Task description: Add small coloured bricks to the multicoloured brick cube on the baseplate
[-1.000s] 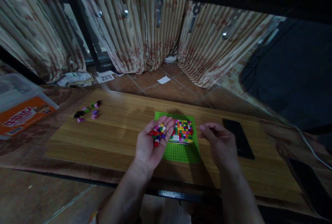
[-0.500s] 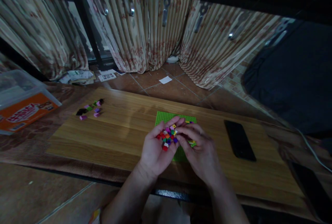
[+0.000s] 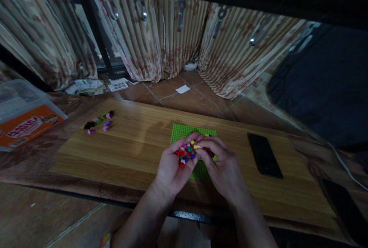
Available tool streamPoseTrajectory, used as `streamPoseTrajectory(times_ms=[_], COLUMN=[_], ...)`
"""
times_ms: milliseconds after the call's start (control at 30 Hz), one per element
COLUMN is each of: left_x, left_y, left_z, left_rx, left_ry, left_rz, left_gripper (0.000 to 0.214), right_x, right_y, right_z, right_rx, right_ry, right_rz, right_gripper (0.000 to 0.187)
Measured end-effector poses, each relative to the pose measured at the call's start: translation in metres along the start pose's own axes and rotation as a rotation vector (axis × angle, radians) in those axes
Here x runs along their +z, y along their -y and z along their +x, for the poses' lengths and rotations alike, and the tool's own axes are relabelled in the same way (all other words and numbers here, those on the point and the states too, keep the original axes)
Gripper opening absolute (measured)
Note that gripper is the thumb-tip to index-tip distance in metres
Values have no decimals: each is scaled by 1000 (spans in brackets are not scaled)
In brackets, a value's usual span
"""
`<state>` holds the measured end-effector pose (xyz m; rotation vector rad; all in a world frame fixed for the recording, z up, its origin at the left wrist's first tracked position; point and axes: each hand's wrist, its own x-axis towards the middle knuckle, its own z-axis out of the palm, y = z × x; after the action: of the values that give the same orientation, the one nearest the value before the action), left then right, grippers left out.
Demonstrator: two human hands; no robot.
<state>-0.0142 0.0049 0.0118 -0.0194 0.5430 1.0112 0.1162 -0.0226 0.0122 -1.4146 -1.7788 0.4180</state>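
Observation:
My left hand (image 3: 169, 167) is cupped palm up, cradling a heap of small coloured toy bricks (image 3: 183, 151) in red, purple, green, pink and white. Over its fingertips, my right hand (image 3: 222, 163) pinches a small yellow and white brick (image 3: 197, 146) between thumb and forefinger. Both hands hover above a green studded baseplate (image 3: 179, 130), which they partly cover. A few yellow and other bricks show on the plate beside and behind my right hand, mostly hidden by it.
Loose pink, green, purple and black bricks (image 3: 99, 120) lie on the left of the wooden board (image 3: 138, 125). A black phone (image 3: 264, 155) rests to the right, with another dark flat object (image 3: 343, 206) beyond it. A clear tub with an orange label (image 3: 30, 125) stands far left.
My right fingers now hold a yellow and white brick lifted slightly from the heap in my left palm. My left hand has barely moved, its fingers curling a little more.

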Motion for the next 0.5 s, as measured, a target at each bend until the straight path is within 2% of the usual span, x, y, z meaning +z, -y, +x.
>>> streamPoseTrajectory(times_ms=[100,167,233,333,500], left_x=[-3,-5,-6,-7,-7], left_y=[-3,-5,-6,-6,-4], left_z=[1,-1,-4,-8,-7], left_rx=[70,83,69,26,34], left_ry=[-122,-146,-89,27,55], left_rz=[121,213,290,376,459], left_gripper=[17,11,9,18,20], right_x=[-3,-3,-1,2,6], right_y=[-1,-1,-1,1,2], right_z=[-1,-1,-2,-2,-3], right_rx=[22,16,7,14,54], right_ry=[-55,-94,-100,-85,-69], right_rz=[64,87,92,96,139], right_gripper=[11,13,14,15,14])
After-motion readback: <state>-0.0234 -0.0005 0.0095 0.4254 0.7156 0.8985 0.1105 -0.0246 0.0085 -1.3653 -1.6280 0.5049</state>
